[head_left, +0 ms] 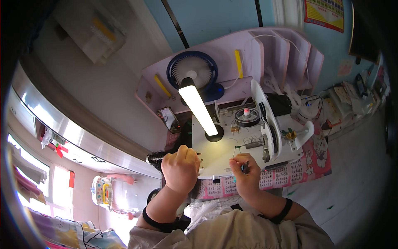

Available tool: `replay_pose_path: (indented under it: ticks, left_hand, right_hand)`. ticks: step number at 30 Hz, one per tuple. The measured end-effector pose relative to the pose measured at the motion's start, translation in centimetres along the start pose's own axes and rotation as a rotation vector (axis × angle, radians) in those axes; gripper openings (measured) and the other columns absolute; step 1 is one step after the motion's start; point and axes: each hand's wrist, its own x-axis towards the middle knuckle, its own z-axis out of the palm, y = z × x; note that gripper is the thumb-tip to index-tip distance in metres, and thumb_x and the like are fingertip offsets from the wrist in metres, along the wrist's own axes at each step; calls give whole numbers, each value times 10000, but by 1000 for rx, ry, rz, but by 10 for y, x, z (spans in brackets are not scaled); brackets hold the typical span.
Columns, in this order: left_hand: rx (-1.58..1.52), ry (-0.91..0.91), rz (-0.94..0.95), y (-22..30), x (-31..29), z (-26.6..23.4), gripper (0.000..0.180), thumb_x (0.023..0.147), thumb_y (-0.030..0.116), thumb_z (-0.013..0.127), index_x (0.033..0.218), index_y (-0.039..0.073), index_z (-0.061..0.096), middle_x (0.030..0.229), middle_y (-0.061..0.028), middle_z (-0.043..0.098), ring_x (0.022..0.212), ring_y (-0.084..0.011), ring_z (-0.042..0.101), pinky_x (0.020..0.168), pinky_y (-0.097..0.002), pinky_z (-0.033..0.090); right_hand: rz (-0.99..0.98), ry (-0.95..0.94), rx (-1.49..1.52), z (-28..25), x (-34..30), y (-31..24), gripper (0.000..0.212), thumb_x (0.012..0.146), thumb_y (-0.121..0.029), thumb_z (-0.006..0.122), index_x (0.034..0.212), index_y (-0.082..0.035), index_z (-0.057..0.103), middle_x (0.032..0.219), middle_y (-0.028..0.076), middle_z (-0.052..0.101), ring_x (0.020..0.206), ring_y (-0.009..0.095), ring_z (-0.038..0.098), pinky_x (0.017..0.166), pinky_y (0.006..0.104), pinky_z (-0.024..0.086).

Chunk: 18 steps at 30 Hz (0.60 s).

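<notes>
Working at a white winding machine [248,137] on the bench, the left hand [180,167] clenches a dark cylindrical tool [155,157], mostly hidden; the right hand [244,172] pinches a small dark object, hard to identify, beneath a glaring lamp [198,106]

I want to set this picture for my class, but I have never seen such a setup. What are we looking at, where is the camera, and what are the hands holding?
The camera sits on a person's head and looks down at their own two hands; the fisheye lens bends straight edges. The left hand is closed in a fist at the edge of a white machine with wheels and a dark spool. The right hand pinches a small dark object, too small to identify. A lit lamp bar hangs above; a blue fan stands behind, on a pink shelf.
</notes>
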Motion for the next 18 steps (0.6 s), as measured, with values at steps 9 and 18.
replay_pose_path:
  ticks: [9,18]
  left_hand:
    - [-404,-161,295,39,-34,21,194,678,148,674,634,120,487,629,-31,468,512,-204,513,465,-345,402]
    - [-376,283,-592,-46,-96,12,688,548,274,880,1100,41,542,1020,-110,556,797,-243,563,634,-319,454]
  right_hand:
    - [221,-27,40,3,-5,4,58,866,-55,635,836,-23,597,649,-35,491,558,19,386,505,198,324]
    - [20,-103,1,10,3,14,131,896,-71,600,982,26,620,728,19,566,592,39,450,540,182,361]
